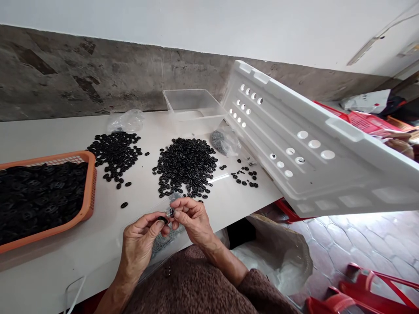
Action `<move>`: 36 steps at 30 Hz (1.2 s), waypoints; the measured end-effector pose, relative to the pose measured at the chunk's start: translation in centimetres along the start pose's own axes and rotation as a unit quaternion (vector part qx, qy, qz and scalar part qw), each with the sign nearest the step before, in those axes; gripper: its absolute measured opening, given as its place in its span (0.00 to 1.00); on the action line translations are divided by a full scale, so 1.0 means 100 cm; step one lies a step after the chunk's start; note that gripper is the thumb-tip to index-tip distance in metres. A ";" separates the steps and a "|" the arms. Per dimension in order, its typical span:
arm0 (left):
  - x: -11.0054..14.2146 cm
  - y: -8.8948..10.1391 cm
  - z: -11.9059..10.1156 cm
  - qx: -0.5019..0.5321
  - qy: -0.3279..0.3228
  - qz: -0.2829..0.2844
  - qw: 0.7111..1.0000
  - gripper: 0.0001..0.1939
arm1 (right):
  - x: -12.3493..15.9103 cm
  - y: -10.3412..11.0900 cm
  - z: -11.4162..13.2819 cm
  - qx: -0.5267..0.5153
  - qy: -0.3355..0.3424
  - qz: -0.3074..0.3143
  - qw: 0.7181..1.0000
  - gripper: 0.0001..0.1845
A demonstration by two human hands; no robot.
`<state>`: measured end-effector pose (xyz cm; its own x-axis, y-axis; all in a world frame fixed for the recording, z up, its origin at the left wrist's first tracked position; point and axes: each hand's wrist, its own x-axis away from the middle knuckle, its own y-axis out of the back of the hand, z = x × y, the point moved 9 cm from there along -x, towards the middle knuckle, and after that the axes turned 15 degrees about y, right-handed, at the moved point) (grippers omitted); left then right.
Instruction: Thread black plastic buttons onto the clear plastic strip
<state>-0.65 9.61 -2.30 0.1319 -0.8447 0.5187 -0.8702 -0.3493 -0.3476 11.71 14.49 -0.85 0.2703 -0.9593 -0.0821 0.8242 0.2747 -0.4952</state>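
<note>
Close to the table's front edge, my left hand [140, 244] pinches a black oval plastic piece [162, 220] between thumb and fingers. My right hand [194, 220] meets it from the right, thumb and forefinger closed on a small black piece [171, 212] beside a shiny bit. Fingers hide exactly how the two pieces touch. Below both hands lies a clear tray holding many small metal parts [165, 240]. Just beyond them spreads a large pile of small black oval pieces [186, 165].
An orange basket [87, 192] full of black pieces stands left, near another black pile [116, 152]. Behind are a plastic bag [127, 120] and clear bin [196, 124]. A white crate [278, 117] leans at right, beside scattered bits [253, 178]. Below sit a sack [291, 244] and red stools [360, 288].
</note>
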 end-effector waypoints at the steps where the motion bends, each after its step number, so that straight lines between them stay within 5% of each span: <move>1: 0.001 0.002 0.000 0.009 0.007 -0.011 1.000 0.06 | 0.000 0.001 0.002 0.007 0.003 -0.002 1.000 0.18; 16: 0.013 0.011 -0.008 -0.011 0.003 -0.036 0.999 0.15 | 0.005 -0.005 0.020 0.156 0.052 0.041 0.986 0.12; 36: 0.013 0.016 -0.009 -0.096 -0.030 -0.060 0.993 0.14 | 0.005 -0.007 0.020 0.183 0.038 0.048 0.981 0.07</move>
<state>-2.32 8.28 -1.50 0.2636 -0.8262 0.4979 -0.9201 -0.3704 -0.1276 12.26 13.98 1.16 0.3295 -0.9259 -0.1847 0.9237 0.3567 -0.1399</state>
